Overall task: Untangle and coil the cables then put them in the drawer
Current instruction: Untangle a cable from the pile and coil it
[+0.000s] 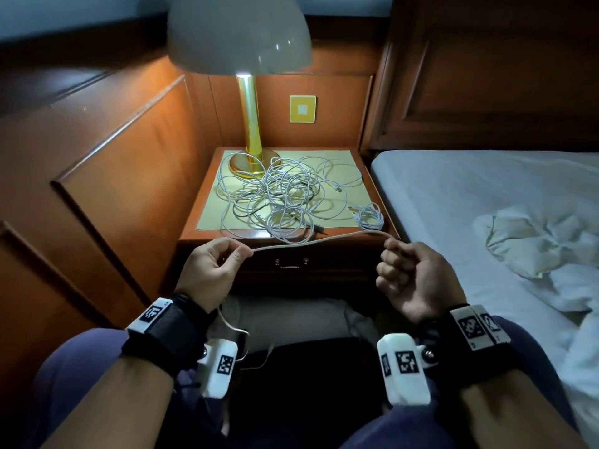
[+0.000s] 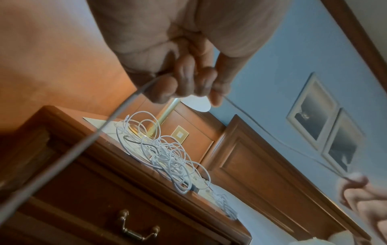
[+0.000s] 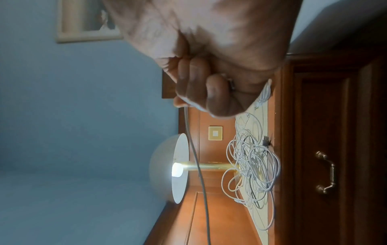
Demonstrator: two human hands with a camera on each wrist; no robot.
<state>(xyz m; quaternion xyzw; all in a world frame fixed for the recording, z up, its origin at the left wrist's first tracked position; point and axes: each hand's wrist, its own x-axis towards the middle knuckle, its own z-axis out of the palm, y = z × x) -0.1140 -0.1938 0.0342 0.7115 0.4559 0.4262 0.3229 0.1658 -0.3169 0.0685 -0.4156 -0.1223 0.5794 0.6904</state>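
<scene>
A white cable [image 1: 311,242] stretches between my two hands, in front of the nightstand. My left hand [image 1: 214,267] pinches it between thumb and forefinger; its slack trails down past my wrist into my lap. My right hand [image 1: 408,270] is curled in a fist round the cable's other end. In the left wrist view the cable [image 2: 83,145] passes through my left hand [image 2: 188,82]. My right hand [image 3: 209,92] grips the cable [image 3: 196,165]. A tangle of white cables [image 1: 278,189] lies on the nightstand top. A small coiled cable [image 1: 369,217] sits at its right front corner. The drawer [image 1: 291,264] is closed.
A lit lamp [image 1: 249,124] with a gold stem stands at the back of the nightstand [image 1: 207,228]. Wood panelling closes in the left side. A bed [image 1: 486,196] with a white sheet and a crumpled cloth lies to the right. My legs are below.
</scene>
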